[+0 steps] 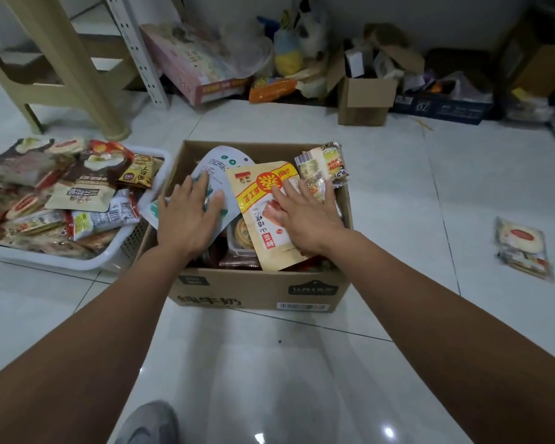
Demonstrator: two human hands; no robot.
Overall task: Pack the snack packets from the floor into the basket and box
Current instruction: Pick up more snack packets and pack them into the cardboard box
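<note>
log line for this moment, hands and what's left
left hand flat on white packet in box | right hand flat on yellow packet | basket heaped | loose packet on floor

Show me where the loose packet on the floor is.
Head view, far right: the loose packet lies on the tiles, right of the cardboard box and apart from it.

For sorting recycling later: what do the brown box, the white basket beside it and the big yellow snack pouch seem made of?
Brown open-topped box: cardboard, matt, with folded edges and a stuck-on barcode label.
White holed basket: probably moulded plastic, smooth and slightly shiny, with small holes in its wall.
Large yellow-and-cream snack pouch: likely plastic film, glossy and creased; I cannot tell more.
</note>
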